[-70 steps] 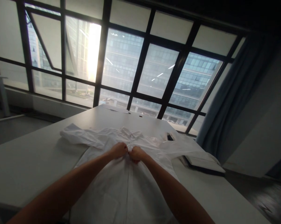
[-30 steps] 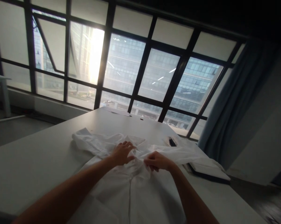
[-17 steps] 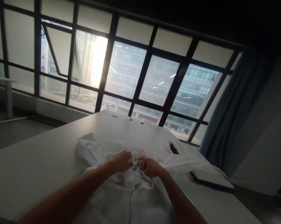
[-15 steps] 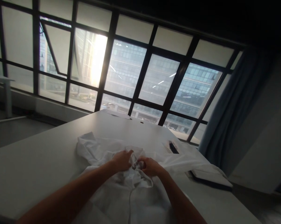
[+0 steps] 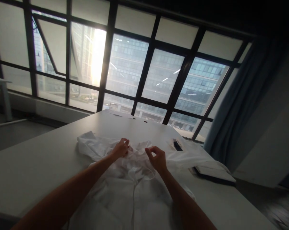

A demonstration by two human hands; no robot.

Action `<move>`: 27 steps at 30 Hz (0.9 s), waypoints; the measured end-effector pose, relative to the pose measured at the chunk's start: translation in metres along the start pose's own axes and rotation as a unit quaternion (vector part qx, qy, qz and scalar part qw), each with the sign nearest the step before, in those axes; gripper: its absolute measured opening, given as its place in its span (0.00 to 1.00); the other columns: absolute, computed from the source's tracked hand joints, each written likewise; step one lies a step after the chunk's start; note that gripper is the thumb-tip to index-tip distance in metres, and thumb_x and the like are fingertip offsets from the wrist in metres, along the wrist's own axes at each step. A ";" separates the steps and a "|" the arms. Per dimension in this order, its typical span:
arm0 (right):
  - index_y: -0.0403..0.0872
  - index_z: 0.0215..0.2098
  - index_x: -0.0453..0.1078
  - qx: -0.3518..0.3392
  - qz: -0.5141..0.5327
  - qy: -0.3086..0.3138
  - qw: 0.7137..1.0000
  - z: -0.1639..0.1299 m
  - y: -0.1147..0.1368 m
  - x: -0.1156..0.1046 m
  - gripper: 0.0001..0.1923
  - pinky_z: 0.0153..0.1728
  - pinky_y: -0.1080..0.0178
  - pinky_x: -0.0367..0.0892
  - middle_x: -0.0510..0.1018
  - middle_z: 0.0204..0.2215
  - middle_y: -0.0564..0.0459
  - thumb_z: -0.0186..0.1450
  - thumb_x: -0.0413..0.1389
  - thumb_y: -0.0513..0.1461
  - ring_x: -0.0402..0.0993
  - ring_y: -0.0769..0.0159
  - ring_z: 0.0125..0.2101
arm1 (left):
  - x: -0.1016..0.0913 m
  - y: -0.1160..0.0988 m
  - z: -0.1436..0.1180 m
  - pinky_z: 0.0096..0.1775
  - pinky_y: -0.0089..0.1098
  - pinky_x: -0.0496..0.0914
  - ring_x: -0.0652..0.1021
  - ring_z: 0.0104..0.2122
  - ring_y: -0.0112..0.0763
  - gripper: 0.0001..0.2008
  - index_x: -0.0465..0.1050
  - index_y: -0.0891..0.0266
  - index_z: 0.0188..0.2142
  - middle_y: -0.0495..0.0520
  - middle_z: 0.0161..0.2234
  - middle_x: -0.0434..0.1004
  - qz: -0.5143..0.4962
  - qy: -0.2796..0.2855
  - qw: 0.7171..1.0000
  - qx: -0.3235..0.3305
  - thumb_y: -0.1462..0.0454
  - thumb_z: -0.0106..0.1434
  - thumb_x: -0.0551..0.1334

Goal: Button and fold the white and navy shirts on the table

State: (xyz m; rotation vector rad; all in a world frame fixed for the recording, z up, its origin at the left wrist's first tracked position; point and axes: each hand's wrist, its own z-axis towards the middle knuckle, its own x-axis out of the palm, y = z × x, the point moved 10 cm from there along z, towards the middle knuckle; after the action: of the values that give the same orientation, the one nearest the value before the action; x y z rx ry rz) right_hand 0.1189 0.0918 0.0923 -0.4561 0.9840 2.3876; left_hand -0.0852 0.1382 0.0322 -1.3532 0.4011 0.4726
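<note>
A white shirt lies spread front-up on the grey counter, collar toward the window. The left hand rests on the cloth near the collar, its fingers pinched together on a fold. The right hand hovers just beside it over the collar, thumb and forefinger curled close; whether they grip cloth cannot be told. A dark-edged book lies at the right.

An office room: long white table, floor-to-ceiling grid windows facing glass towers.
</note>
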 end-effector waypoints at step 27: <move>0.46 0.23 0.65 0.273 0.294 0.073 0.913 -0.001 -0.076 0.007 0.11 0.17 0.70 0.53 0.64 0.16 0.61 0.42 0.55 0.42 0.56 0.74 0.17 | 0.027 0.026 -0.011 0.23 0.25 0.66 0.69 0.17 0.23 0.14 0.69 0.65 0.27 0.44 0.16 0.68 -0.228 0.156 0.946 -0.169 0.58 0.50 0.70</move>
State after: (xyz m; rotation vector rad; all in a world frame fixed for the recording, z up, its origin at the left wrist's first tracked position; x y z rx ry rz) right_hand 0.1565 0.1396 0.0463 -0.1287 2.0158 2.4199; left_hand -0.0768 0.1339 -0.0059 -1.8044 0.2565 -0.0683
